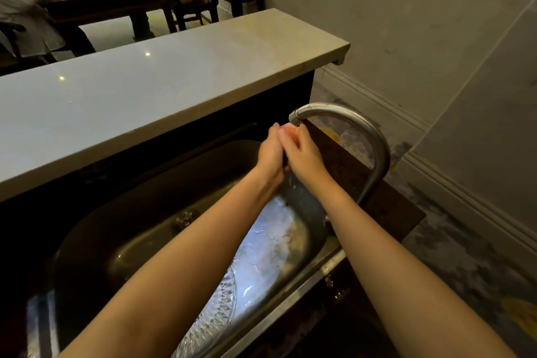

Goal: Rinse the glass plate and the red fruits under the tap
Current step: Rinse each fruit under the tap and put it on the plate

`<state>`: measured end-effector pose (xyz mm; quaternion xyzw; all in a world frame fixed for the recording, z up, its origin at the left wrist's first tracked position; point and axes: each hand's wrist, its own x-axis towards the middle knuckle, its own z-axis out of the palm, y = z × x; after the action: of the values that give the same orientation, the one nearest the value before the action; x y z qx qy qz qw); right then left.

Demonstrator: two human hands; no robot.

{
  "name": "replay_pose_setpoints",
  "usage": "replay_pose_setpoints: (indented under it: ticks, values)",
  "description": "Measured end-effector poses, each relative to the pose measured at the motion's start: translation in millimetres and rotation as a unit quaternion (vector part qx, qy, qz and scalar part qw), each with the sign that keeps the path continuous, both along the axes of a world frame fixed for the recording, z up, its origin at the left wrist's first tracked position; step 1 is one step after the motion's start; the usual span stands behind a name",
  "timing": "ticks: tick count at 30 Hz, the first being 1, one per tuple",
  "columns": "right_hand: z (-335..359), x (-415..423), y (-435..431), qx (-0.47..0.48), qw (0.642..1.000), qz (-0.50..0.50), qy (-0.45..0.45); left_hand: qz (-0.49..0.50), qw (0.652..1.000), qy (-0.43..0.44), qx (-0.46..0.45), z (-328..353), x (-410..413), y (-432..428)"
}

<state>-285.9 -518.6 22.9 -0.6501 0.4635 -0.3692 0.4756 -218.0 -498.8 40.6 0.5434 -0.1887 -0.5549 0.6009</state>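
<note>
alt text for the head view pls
Both hands, left and right, cup a red fruit just under the tap spout over a metal sink. A patterned glass plate lies in the sink below the forearms.

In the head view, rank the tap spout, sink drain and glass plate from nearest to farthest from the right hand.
From the right hand:
1. Curved steel tap spout, just above the fingertips.
2. Round metal sink drain, lower left on the basin floor.
3. Patterned clear glass plate, lying in the sink's near end, partly hidden by the left forearm.
</note>
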Motion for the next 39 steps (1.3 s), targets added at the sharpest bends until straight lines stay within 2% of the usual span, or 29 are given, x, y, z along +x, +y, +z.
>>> replay_pose_setpoints:
  ticks: [2, 5, 6, 8, 10, 12, 15, 17, 18, 20, 22, 24, 27, 29, 32, 34, 37, 39]
  values:
    - [-2, -3, -1, -0.026, 0.999, -0.014, 0.017, -0.023, 1.000, -0.017, 0.006, 2, -1, -2]
    - [8, -1, -16, 0.075, 0.986, -0.150, 0.011, -0.066, 0.997, -0.023, 0.012, 7, -15, -2]
    - [10, -1, -19, 0.100, 0.981, -0.166, 0.004, -0.067, 0.998, -0.006, 0.006, 8, -19, -1]
    - [10, -1, -16, 0.084, 0.987, -0.136, 0.014, -0.043, 0.999, 0.018, -0.010, 10, -18, -4]
    - [7, 0, -7, 0.016, 0.997, -0.066, 0.045, -0.005, 1.000, 0.027, -0.013, 7, -9, -11]
    - [0, 1, 1, -0.009, 0.998, -0.035, 0.053, -0.005, 1.000, 0.021, -0.007, 4, -5, -13]
    - [6, -2, -14, 0.058, 0.985, -0.160, 0.037, -0.063, 0.998, 0.000, 0.007, 1, -18, -11]
    - [12, -7, -29, 0.122, 0.973, -0.194, 0.028, -0.081, 0.996, 0.024, -0.004, 1, -28, -10]
    - [15, -7, -30, 0.118, 0.975, -0.184, 0.026, -0.074, 0.996, 0.048, -0.009, 2, -30, -10]
    - [20, -3, -18, 0.042, 0.986, -0.138, 0.084, -0.039, 0.996, 0.080, -0.015, 4, -23, -15]
    - [18, 1, -4, -0.025, 0.988, -0.076, 0.133, -0.028, 0.997, 0.070, -0.019, 2, -13, -20]
    - [19, -1, -2, 0.006, 0.990, -0.083, 0.112, -0.038, 0.997, 0.063, -0.018, 2, -14, -19]
    - [25, -8, -21, 0.123, 0.974, -0.177, 0.069, -0.076, 0.994, 0.078, -0.004, 4, -24, -10]
    - [27, -6, -19, 0.147, 0.972, -0.170, 0.065, -0.082, 0.991, 0.104, -0.004, -2, -22, -8]
    - [28, -6, 4, 0.069, 0.988, -0.064, 0.126, -0.055, 0.983, 0.176, -0.011, -10, -12, -8]
    - [25, -22, 18, 0.024, 0.990, -0.017, 0.134, -0.045, 0.979, 0.198, 0.015, -12, -8, -8]
    - [19, -52, 40, 0.004, 0.987, -0.082, 0.136, -0.031, 0.961, 0.269, 0.058, -9, -6, -8]
    - [8, -64, 57, -0.034, 0.965, -0.111, 0.235, -0.027, 0.948, 0.315, 0.042, -8, -3, -10]
